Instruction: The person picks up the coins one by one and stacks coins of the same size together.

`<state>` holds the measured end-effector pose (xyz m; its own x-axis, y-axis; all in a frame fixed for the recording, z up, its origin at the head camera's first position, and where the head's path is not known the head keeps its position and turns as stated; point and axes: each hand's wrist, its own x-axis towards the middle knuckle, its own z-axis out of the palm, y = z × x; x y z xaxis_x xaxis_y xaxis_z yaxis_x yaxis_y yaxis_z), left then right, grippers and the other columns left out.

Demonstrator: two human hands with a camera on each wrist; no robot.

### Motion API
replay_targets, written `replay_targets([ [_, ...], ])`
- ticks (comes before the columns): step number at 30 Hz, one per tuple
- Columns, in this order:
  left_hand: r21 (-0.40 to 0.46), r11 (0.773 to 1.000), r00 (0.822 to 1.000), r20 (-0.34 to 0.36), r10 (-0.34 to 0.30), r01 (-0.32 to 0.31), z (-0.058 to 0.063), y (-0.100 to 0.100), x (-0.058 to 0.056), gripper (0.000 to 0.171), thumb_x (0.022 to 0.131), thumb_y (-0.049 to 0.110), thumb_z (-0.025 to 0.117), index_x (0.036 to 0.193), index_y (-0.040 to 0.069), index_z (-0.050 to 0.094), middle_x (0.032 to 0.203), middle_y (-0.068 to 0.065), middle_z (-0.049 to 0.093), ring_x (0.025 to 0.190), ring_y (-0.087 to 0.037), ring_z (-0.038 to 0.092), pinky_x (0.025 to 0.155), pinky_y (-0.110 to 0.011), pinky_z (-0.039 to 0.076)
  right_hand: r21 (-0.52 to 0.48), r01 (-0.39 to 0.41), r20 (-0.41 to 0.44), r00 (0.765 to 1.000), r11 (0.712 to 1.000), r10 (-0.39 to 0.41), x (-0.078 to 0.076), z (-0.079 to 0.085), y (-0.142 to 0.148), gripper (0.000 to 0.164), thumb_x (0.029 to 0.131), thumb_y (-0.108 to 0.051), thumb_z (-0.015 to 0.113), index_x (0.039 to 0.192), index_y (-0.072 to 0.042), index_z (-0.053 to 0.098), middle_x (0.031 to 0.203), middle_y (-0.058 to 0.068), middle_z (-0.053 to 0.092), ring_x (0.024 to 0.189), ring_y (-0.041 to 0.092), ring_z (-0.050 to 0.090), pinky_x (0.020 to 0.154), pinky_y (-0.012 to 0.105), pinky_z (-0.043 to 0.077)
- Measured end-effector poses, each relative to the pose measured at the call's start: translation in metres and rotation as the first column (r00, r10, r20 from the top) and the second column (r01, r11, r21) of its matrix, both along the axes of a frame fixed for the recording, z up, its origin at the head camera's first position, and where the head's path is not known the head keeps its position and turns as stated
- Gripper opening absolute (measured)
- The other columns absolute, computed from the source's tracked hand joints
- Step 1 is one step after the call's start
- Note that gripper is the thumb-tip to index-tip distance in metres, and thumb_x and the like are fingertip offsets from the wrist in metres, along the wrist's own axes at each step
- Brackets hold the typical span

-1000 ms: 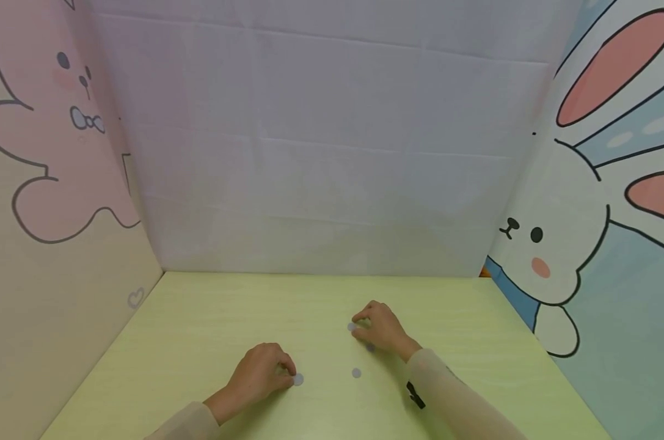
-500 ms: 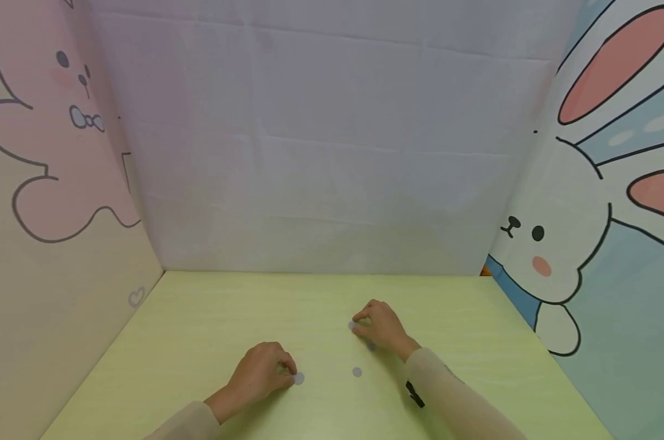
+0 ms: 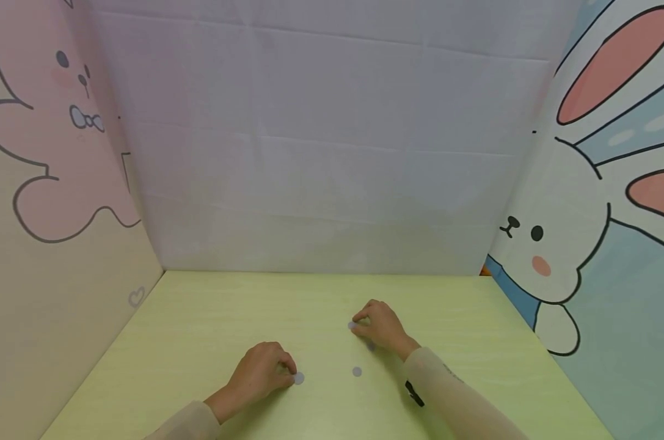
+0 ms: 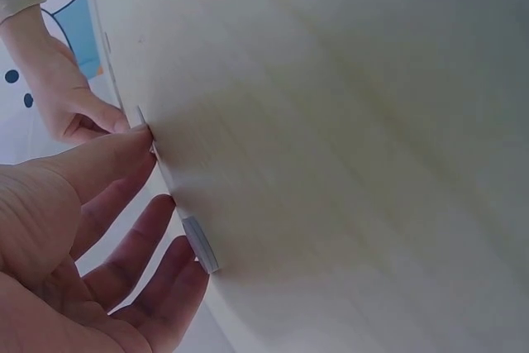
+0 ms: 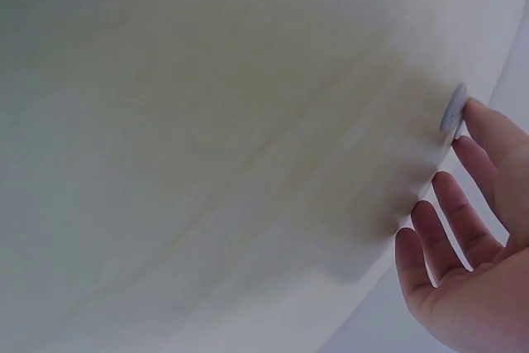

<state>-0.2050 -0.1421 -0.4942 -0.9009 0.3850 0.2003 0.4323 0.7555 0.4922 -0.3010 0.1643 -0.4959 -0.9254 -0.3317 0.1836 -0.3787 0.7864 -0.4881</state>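
Pinching with both hands: thumb and index fingertips of the left hand [image 3: 259,374] on the edge of one grey disc [image 3: 299,378], thumb and index of the right hand [image 3: 383,327] on another, the far disc [image 3: 351,326]. Both discs in mid-surface; the far disc sits closer to the far edge, the left hand's disc closer to the left edge. Can't tell whether either one is lifted.

Third one, a loose disc [image 3: 357,371], lies flat on the surface, untouched, just right of the left hand's disc and roughly in front of the far disc. Darker disc [image 3: 371,346] partly hidden under the right hand, in its shadow. Left wrist view: thick grey piece [image 4: 200,244] by the ring and little fingertips, maybe stacked; can't match it to the head view. Right wrist view: grey disc at the thumb tip, remaining fingers curved and spaced apart, tips near the surface.

Pale green-yellow surface [image 3: 244,305], far edge and both side edges visible. Light sleeves on both arms: left sleeve [image 3: 191,421], right sleeve [image 3: 447,391]. Black strap piece [image 3: 414,394] at the right sleeve's underside.

White sheet [image 3: 332,146] with creases behind the far edge. Left wall past the left edge: pink cartoon figure [image 3: 62,140] with bow tie, small heart [image 3: 136,297] near the surface. Past the right edge: white cartoon rabbit [image 3: 568,226] on blue. Small orange patch [image 3: 485,271] by the far right corner.
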Motion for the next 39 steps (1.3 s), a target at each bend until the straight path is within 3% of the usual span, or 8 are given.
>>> replay_targets([
  [29,-0.003,1.000,1.000,0.003,-0.005,0.005,-0.0001,-0.0016,-0.0009,0.015,0.076,0.021,0.096,0.081,0.026,0.083,0.086,0.014,0.069,0.084,-0.010,0.061,0.077,-0.033,0.052,0.024,-0.032,-0.050,0.998,0.999,0.033,-0.0034,-0.0034,-0.0004,0.013,0.093,-0.023,0.085,0.098,-0.011,0.085,0.101,0.004,0.072,0.094,0.024,0.063,0.085,0.047,0.056],
  [39,-0.020,1.000,1.000,-0.006,-0.011,0.010,-0.0012,-0.0016,-0.0025,0.015,0.076,0.022,0.096,0.081,0.027,0.082,0.086,0.014,0.069,0.083,-0.009,0.061,0.076,-0.032,0.052,0.105,-0.024,-0.092,0.995,0.994,0.033,-0.0047,-0.0076,0.0010,0.013,0.092,-0.027,0.085,0.095,-0.014,0.085,0.099,0.000,0.073,0.091,0.021,0.065,0.081,0.042,0.058],
])
